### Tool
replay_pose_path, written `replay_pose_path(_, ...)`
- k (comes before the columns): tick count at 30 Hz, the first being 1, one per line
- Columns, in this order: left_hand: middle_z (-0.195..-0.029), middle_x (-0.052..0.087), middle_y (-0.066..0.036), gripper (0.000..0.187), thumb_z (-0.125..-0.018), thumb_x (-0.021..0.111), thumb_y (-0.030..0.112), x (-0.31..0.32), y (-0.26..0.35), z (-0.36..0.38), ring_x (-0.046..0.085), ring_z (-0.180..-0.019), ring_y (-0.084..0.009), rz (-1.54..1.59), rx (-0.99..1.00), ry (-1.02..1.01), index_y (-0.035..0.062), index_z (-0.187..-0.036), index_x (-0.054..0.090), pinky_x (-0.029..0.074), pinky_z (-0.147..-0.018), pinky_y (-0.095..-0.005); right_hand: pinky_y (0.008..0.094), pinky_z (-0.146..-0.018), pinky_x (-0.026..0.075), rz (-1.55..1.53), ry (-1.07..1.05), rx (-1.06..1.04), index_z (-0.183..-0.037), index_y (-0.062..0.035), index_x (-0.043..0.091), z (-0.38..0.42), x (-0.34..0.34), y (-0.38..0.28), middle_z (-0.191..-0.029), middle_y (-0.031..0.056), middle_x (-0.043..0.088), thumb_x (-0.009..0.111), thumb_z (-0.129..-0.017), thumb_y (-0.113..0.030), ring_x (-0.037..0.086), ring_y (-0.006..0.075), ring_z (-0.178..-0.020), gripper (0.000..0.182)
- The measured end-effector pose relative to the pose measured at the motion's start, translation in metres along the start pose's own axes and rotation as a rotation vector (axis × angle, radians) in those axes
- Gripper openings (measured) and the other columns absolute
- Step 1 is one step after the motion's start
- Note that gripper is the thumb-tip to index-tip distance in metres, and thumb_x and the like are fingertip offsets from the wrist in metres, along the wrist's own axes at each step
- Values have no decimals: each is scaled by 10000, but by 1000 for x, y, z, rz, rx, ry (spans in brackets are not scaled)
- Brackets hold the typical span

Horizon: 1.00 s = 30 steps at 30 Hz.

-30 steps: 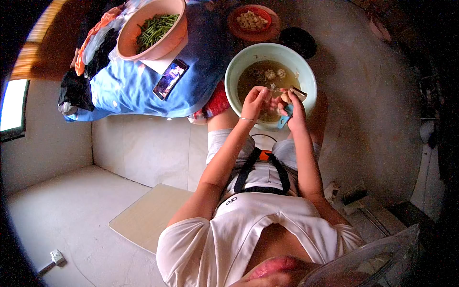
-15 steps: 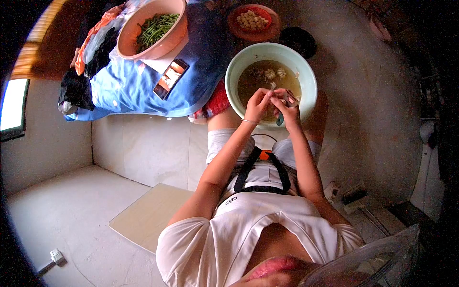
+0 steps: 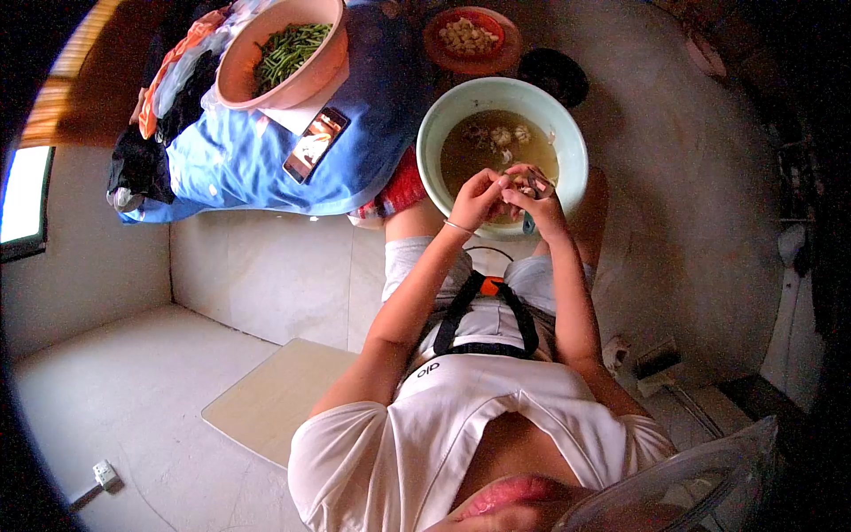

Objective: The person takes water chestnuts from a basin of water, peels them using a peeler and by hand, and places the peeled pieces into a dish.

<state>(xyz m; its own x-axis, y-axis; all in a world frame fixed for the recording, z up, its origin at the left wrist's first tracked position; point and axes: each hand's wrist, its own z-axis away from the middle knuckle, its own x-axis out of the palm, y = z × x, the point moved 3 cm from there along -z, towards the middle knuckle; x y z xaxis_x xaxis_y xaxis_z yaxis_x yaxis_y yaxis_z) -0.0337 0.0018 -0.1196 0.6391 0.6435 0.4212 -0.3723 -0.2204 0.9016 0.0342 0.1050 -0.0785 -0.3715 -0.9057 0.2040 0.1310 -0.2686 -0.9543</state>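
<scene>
Head camera looks down on a person who sits and works over a wide pale green bowl filled with brownish water, in which some pale peeled pieces float. Both hands meet above the near side of this bowl. The right hand is closed around a small tool with a light blue handle, probably a knife or a peeler, but its blade is hidden. The left hand pinches with its fingertips a small pale piece, perhaps a garlic clove; it is too small to be sure. This piece sits between the two hands, touching both, directly above the water.

I think the main risk is a cut: the fingers of the left hand are very close to the working end of the tool, and the piece is probably wet, so it can slip. If the grip loosens, the piece falls into the bowl and splashes. A smartphone with a lit screen lies on a blue cloth near the bowl, so splashes could reach it.
</scene>
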Motion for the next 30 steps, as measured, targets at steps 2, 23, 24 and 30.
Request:
replay_pose_path(2, -654, 502, 10, 179, -853, 500, 224, 2, 5, 4, 458, -557, -54, 3, -46, 7, 59, -784, 494, 360, -483, -193, 199, -518, 427, 70, -53, -85, -935, -62, 514, -3, -4, 4, -786, 7, 564, 635, -718, -122, 539, 78, -654, 255)
replay_pose_path(23, -626, 555, -36, 165, -868, 460, 218, -3, 19, 4, 518, -500, -98, 127, -288, -245, 60, -832, 492, 388, -419, -199, 152, -382, 313, -318, -226, 157, -939, -65, 484, -4, -10, 24, -660, 1, 510, 614, -698, -264, 436, 37, -458, 339)
replay_pose_path(24, -642, 564, -41, 166, -867, 463, 212, -5, 21, 3, 527, -516, -101, -29, -257, -237, 52, -841, 500, 404, -434, -204, 152, -382, 313, -318, -226, 157, -939, -65, 484, -4, -13, 28, -660, 1, 510, 614, -698, -264, 436, 37, -458, 339)
replay_pose_path(30, -676, 556, -34, 176, -874, 452, 202, -27, 30, -5, 523, -580, -91, -757, 326, 96, 35, -875, 505, 423, -462, -210, 182, -369, 307, -409, -193, 206, -960, -47, 519, -4, -16, 31, -647, 15, 493, 600, -700, -209, 419, 61, -450, 317)
